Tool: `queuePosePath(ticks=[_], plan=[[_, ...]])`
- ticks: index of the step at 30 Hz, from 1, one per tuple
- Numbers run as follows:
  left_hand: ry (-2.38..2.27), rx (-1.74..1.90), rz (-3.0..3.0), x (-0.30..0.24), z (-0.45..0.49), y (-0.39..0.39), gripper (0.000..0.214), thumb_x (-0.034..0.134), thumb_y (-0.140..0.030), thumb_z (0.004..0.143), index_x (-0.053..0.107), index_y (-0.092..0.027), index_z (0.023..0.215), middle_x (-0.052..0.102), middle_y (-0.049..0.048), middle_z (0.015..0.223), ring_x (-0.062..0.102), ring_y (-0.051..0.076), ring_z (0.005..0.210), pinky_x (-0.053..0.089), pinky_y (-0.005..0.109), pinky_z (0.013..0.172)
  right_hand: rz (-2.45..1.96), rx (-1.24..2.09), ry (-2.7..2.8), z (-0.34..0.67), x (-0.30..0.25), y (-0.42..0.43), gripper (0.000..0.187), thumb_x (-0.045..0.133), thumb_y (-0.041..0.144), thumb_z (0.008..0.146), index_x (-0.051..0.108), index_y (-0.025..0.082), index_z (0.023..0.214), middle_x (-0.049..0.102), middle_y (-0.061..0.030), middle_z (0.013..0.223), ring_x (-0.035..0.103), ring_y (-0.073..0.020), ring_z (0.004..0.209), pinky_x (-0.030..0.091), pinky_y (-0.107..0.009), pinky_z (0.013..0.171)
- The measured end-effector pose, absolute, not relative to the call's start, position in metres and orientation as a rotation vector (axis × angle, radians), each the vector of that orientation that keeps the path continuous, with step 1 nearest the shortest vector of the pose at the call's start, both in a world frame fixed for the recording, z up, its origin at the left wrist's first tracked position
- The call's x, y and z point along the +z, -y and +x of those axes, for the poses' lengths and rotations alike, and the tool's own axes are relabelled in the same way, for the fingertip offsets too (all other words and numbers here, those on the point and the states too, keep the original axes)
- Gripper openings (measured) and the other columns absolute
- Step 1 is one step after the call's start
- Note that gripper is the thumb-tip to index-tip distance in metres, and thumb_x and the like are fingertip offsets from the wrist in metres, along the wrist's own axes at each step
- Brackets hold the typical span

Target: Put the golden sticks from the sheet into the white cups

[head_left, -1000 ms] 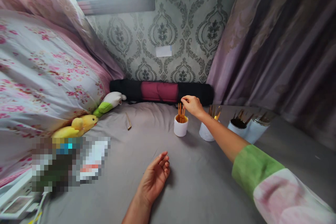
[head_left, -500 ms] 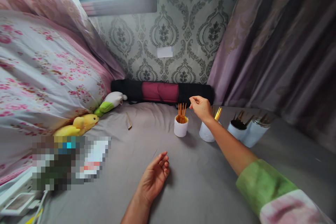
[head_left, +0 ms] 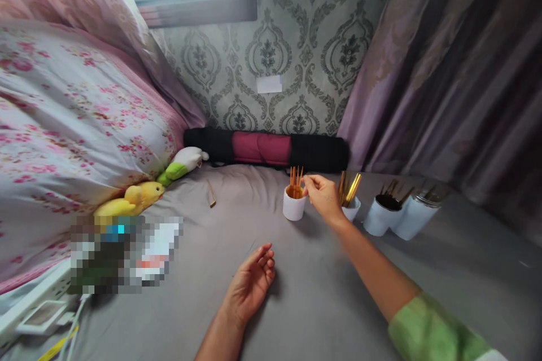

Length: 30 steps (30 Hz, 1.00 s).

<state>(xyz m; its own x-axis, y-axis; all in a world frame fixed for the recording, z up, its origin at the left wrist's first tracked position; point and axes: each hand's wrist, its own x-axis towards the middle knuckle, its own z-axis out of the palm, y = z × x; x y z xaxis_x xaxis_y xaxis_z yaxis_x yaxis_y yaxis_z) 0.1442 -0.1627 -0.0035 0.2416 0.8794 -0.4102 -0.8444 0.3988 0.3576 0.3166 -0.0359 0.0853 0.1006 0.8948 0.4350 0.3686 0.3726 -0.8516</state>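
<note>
"Hands?"
"Left hand (head_left: pixel 250 285) lies on the grey sheet (head_left: pixel 178 316), palm partly up, fingers loosely curled, released. On the right hand (head_left: pixel 325 197) I read thumb and fingertips drawn together beside the rim of the white cup (head_left: pixel 293 208); whether they pinch anything or touch the rim, I can't tell from here."
"That cup?"
"Upright on the sheet, just left of the right hand. Squat, round, smooth-walled, yellow inside; thin orange-brown sticks (head_left: pixel 296 176) poke up."
"Neighbours?"
"Partly behind the right hand, a second cup (head_left: pixel 351 211), shiny gold sticks (head_left: pixel 355 187) slanting out. Farther right, I note a dark-mouthed tub (head_left: pixel 376 220) and a metallic-rimmed jar (head_left: pixel 412 221)."
</note>
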Motion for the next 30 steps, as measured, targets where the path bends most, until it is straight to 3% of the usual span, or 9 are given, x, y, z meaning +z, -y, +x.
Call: queuePosePath(ticks=[12, 30], plan=[[-0.607, 1.177, 0.087, -0.002, 0.146, 0.161, 0.018, 0.057, -0.016, 0.072, 0.057, -0.009, 0.088, 0.060, 0.0041, 0.071, 0.054, 0.006, 0.056, 0.041, 0.016, 0.050, -1.255, 0.884, 1.602, 0.270, 0.000, 0.082, 0.041, 0.037, 0.047, 0.078, 0.058, 0.015, 0.066, 0.056, -0.0012, 0.047, 0.049, -0.0107, 0.040, 0.036, -0.021, 0.042], [-0.973, 1.117, 0.138, 0.015, 0.110, 0.107, 0.005, 0.050, -0.006, 0.073, 0.053, -0.009, 0.076, 0.054, 0.0015, 0.059, 0.049, 0.005, 0.044, 0.040, 0.014, 0.040, -1.340, 0.736, 1.695, 0.260, -0.024, 0.096, 0.037, 0.035, 0.040, 0.081, 0.059, 0.017, 0.065, 0.061, -0.0034, 0.055, 0.052, -0.0114, 0.047, 0.035, -0.020, 0.047]])
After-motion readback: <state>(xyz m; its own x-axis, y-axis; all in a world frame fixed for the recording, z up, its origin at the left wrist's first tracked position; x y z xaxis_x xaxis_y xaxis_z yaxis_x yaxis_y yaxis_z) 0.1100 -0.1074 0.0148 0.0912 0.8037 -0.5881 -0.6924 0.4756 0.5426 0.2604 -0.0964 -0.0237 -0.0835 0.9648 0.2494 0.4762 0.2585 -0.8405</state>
